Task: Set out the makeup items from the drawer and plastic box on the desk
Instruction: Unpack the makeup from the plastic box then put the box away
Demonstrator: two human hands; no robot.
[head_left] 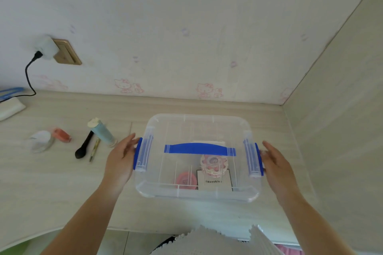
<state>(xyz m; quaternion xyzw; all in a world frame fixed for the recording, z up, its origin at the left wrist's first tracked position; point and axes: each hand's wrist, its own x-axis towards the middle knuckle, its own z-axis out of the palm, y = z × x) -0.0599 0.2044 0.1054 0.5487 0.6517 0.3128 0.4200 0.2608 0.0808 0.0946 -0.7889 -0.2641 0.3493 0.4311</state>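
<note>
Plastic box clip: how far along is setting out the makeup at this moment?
Done: a blue tube, black brush, pencil and two small items lie on the desk. In hand: left hand and right hand are at the blue latches of the plastic box, lid on. Left: the items inside.

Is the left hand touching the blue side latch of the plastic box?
Touching. The head view shows the left hand with its fingertips laid against the blue latch on the plastic box, no gap visible.
</note>
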